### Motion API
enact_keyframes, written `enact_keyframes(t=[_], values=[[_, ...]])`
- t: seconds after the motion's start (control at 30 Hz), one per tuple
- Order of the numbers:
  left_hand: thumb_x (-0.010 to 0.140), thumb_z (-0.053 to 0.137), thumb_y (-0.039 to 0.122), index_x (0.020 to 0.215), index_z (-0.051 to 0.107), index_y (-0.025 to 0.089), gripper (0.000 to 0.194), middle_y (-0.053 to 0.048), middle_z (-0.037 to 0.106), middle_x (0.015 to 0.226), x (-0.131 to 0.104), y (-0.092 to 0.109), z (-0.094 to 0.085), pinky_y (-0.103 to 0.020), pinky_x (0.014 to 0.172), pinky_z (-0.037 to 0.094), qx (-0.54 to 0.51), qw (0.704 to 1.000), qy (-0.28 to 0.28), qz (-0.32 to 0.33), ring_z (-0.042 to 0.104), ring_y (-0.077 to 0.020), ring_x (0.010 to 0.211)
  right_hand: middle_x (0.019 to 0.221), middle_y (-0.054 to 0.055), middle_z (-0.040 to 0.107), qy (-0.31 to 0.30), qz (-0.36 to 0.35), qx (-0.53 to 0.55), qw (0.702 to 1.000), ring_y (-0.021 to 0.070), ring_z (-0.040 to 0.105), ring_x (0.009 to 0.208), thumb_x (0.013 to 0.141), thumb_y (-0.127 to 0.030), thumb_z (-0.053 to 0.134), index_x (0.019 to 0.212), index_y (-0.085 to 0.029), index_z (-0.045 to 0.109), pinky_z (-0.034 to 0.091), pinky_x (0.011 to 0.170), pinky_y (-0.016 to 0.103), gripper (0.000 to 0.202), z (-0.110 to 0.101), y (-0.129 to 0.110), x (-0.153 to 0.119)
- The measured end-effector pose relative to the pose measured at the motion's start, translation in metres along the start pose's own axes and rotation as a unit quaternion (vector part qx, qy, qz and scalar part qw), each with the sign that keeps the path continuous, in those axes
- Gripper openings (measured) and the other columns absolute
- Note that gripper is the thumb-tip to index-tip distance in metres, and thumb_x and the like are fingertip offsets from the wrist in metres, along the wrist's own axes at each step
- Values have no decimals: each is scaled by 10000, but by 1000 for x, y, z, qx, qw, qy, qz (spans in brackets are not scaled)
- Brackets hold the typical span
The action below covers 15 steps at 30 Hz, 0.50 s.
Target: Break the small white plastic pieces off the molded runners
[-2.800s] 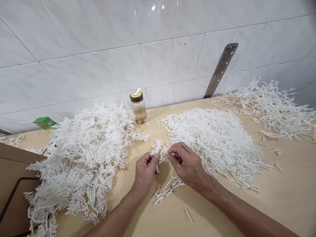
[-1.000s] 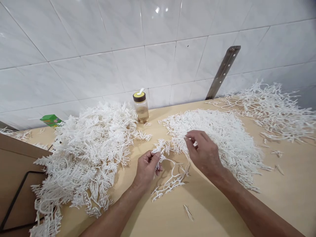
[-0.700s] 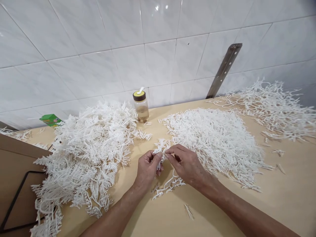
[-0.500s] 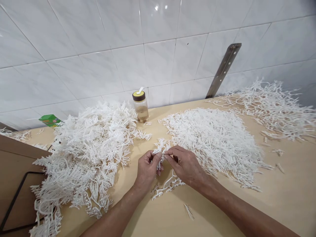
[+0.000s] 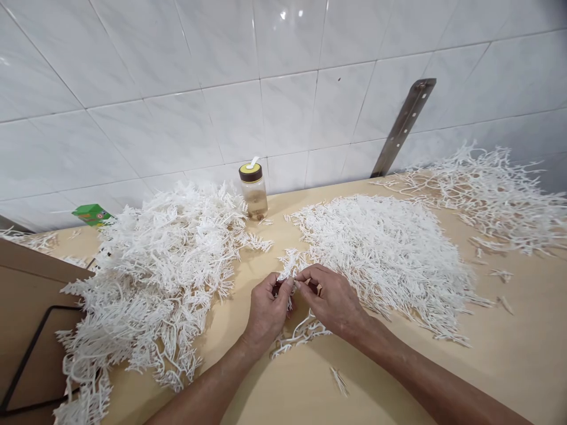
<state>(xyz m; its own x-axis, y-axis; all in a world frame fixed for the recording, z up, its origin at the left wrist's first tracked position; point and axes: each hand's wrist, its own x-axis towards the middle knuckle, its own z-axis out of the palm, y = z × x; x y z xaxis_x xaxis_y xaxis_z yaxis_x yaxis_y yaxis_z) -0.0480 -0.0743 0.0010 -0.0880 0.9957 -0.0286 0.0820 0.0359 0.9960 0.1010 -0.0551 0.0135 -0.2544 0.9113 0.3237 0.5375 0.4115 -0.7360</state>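
Between my hands is a small white branched piece, made of thin twig-like strands. My left hand pinches it between thumb and fingers. Closed at the fingertips, my right hand meets the same piece from the right side. What exactly sits between the right fingertips is too small to make out clearly. Bare white branching stems lie on the table just below the hands. A flat pile of short white strands spreads right beside my right hand. To the left rises a taller heap of bushy white branched pieces.
Behind the left heap stand a jar with a yellow and dark lid and a green carton. A loose tangle of white stems covers the back right. A brown box stands at left; a metal bracket rises along the tiled wall.
Both hands stay close together on the white branched piece, with slight finger movement. The left thumb is now nearer the right fingertips. The whole view has shifted slightly.
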Motion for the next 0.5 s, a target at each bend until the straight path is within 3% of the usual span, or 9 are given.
enact_keyframes(t=[0.17, 0.33, 0.5], values=[[837, 615, 459, 652, 491, 188, 351, 49, 459, 523, 0, -2, -1, -206, 463, 328, 36, 999, -4, 5, 421, -93, 473, 701, -1, 627, 0, -24, -24, 999, 136, 555, 583, 826, -127, 565, 763, -204, 624, 419, 538, 257, 116, 0, 1, -1], [848, 592, 448, 661, 443, 196, 347, 55, 428, 540, -2, 0, 1, -213, 474, 299, 36, 999, 16, 2, 381, -89, 488, 774, 32, 629, 19, -100, -102, 990, 140, 542, 600, 851, -122, 521, 802, -185, 598, 397, 571, 272, 111, 5, 3, -1], [864, 567, 440, 663, 417, 196, 350, 55, 420, 567, 0, -3, 3, -213, 500, 312, 50, 999, 19, 6, 379, -92, 523, 694, 0, 602, 16, -15, -90, 996, 134, 540, 604, 812, -119, 563, 730, -192, 566, 388, 560, 245, 110, 8, -2, 0]])
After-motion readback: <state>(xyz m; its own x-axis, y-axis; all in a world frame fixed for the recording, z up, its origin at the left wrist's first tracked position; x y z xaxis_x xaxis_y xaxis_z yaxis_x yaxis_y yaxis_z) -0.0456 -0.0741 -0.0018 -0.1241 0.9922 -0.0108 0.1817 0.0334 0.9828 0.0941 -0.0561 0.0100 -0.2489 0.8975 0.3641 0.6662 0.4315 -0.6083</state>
